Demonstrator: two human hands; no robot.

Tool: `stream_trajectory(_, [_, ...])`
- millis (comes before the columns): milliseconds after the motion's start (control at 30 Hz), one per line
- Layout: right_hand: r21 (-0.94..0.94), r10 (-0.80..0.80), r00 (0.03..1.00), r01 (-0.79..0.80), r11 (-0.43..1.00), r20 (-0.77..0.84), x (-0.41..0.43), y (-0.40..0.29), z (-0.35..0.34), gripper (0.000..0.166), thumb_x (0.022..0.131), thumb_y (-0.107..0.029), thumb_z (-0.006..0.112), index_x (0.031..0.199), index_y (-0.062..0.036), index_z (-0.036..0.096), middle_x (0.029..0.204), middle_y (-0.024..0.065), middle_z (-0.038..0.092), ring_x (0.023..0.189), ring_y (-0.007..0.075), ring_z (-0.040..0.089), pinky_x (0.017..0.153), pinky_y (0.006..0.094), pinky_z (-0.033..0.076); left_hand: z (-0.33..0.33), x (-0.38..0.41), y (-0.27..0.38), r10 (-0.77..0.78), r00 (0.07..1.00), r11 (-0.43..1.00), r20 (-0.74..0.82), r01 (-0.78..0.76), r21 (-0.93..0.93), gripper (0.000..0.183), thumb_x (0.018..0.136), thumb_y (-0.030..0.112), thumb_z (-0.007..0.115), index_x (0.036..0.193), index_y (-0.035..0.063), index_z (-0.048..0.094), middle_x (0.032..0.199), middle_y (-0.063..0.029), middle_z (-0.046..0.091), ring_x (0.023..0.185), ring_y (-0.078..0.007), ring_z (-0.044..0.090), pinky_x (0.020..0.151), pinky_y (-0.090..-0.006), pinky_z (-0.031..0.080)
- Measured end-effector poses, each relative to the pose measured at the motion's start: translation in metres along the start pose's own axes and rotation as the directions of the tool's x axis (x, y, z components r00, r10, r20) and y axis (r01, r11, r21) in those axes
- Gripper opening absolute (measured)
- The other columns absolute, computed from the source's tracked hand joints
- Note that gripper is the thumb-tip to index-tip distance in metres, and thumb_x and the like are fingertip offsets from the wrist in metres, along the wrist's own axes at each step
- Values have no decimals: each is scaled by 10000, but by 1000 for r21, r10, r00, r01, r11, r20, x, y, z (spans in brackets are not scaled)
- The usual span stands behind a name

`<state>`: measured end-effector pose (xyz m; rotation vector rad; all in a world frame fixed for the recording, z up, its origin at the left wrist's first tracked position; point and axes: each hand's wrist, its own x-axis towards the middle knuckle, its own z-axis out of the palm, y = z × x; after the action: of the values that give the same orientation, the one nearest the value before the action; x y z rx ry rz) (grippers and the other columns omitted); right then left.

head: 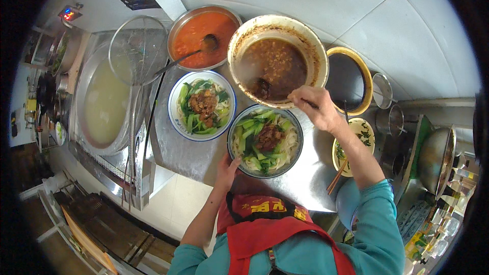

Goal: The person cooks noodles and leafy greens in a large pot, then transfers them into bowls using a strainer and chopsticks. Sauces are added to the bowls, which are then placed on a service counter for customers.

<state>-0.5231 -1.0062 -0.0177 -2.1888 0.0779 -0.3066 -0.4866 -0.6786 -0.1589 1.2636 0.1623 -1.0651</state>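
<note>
My left hand (228, 170) holds the rim of a bowl of noodles (292, 152) with leafy greens and a mound of brown meat sauce (269, 137) on top. Over the near edge of a cream enamel pot (238, 51), my right hand (315, 107) grips the handle of a ladle (263, 86). The ladle's dark head dips into brown broth with chopped bits, and steam rises there. A second bowl of noodles (202, 105), white with a blue rim, stands to the left with greens and meat sauce.
Behind the bowls stands a steel basin of red sauce (191, 30) with a black ladle (209, 42). A yellow-rimmed pot of dark liquid (345, 78) and a bowl of chopped greens (365, 133) with chopsticks (338, 177) are at right. Left lies a vat of cloudy water (105, 107) under a mesh strainer (139, 49).
</note>
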Motion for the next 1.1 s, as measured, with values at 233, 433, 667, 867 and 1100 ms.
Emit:
stream_trajectory(233, [47, 82, 995, -79, 996, -62, -29, -13, 0, 110, 825, -39, 543, 899, 32, 583, 792, 185, 589, 722, 350, 581, 659, 375, 463, -1, 0, -1, -13, 1000, 1000, 23, 13, -18, 394, 897, 120, 547, 1262, 18, 442, 1099, -49, 569, 940, -126, 561, 768, -258, 499])
stream_trajectory(433, [343, 369, 922, -313, 886, -114, -44, -16, 0, 175, 861, -86, 528, 903, 68, 602, 823, 136, 629, 701, 202, 601, 614, 277, 478, -3, 0, -5, 57, 998, 997, 5, -57, 48, 405, 901, 136, 546, 1258, -22, 441, 1145, -76, 553, 999, -145, 537, 864, -281, 453])
stream_trajectory(667, [862, 736, 647, -241, 446, -199, -51, 14, -10, 223, 883, -151, 499, 914, 58, 570, 718, 184, 621, 585, 231, 615, 471, 350, 515, -2, 2, -7, 102, 995, 994, 16, -102, 25, 448, 898, 146, 551, 1288, -28, 417, 1151, -79, 550, 1000, -143, 536, 867, -273, 448])
stream_trajectory(867, [843, 718, 640, -199, 500, -274, -68, -32, -20, 198, 883, -135, 520, 910, 54, 571, 727, 170, 615, 603, 233, 623, 499, 354, 515, -7, 3, -10, 38, 998, 991, -54, -31, 133, 482, 896, 195, 555, 1296, -32, 411, 1172, -89, 545, 1026, -152, 529, 894, -276, 428])
stream_trajectory(1100, [329, 389, 913, -333, 884, -123, -129, -88, -7, 124, 842, -43, 526, 880, 62, 580, 795, 110, 607, 685, 216, 601, 602, 310, 488, -4, 2, -8, 141, 990, 979, 3, -140, 146, 487, 887, 214, 566, 1282, -34, 427, 1176, -107, 547, 1066, -163, 507, 934, -292, 387])
